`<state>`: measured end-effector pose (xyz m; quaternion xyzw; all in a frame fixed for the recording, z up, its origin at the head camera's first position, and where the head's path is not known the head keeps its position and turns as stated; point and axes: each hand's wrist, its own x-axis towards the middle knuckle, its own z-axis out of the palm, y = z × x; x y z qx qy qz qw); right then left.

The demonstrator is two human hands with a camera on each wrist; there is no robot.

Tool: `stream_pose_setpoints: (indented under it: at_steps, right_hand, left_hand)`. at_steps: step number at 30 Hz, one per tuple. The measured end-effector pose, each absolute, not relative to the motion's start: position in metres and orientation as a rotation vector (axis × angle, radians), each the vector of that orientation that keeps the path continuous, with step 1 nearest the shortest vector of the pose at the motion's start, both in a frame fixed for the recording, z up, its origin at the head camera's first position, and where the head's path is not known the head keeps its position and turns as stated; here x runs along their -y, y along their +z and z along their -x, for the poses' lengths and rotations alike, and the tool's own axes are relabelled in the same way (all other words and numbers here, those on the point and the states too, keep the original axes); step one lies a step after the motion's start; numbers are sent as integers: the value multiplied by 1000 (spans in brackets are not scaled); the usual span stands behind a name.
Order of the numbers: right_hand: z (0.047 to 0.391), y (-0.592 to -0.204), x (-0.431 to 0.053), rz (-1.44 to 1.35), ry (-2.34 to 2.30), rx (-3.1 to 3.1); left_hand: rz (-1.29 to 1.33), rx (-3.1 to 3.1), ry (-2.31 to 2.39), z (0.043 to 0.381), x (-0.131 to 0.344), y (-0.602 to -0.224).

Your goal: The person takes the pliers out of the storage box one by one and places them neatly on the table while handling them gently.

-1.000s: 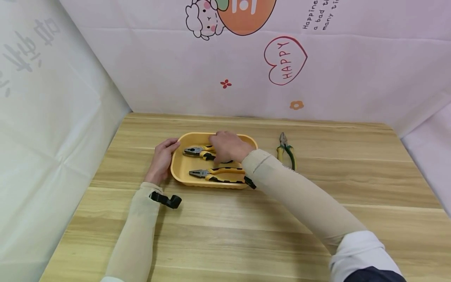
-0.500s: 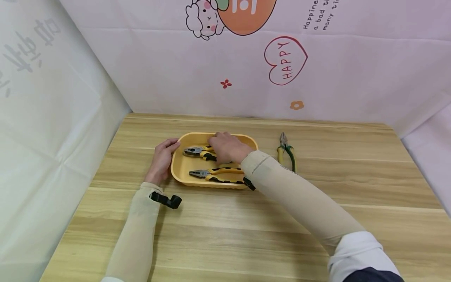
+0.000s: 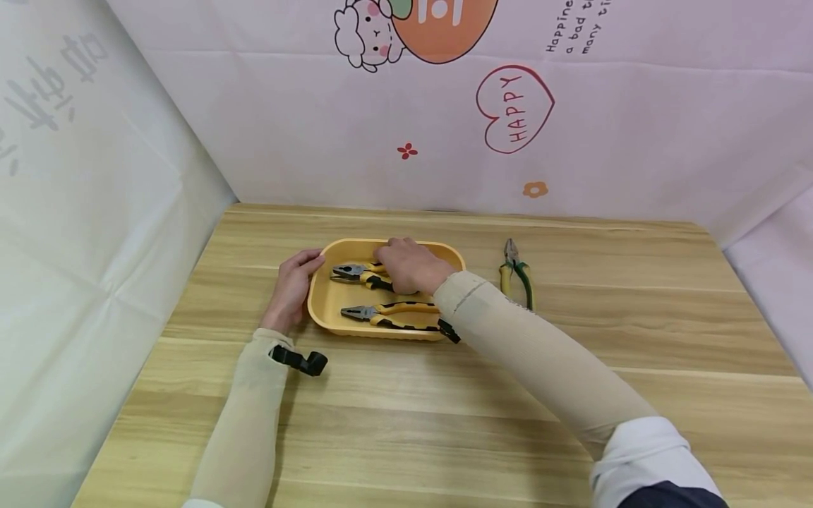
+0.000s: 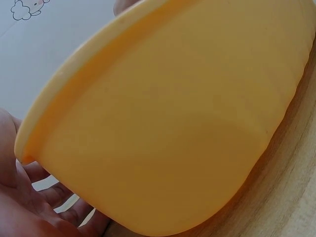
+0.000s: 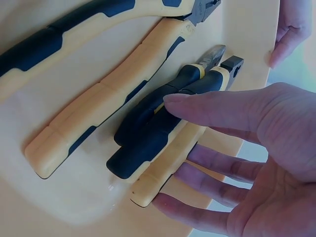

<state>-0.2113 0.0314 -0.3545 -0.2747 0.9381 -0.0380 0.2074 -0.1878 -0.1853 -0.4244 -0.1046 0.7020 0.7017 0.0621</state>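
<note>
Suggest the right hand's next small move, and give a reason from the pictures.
Perhaps loosen the right hand and let go of the pliers under it: they seem to lie on the bottom of the tray, with the thumb on a handle and fingers alongside. The green-and-yellow pliers lie outside, on the table.

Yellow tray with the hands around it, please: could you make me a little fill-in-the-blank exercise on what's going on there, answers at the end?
1. The hand outside the yellow tray is the person's ____ one.
2. The right hand grips pliers in the tray between its fingers and its ____.
3. Besides yellow, the handles of the pliers on the table are coloured ____.
4. The word inside the heart reads ____.

Missing words: left; thumb; green; HAPPY.
</note>
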Motion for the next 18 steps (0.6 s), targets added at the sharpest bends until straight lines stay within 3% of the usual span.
stream_pose_setpoints:
  at_steps: [18]
  right_hand:
    - [210, -355, -30, 787, -116, -2591]
  left_hand:
    - [329, -2099, 2136, 188, 185, -424]
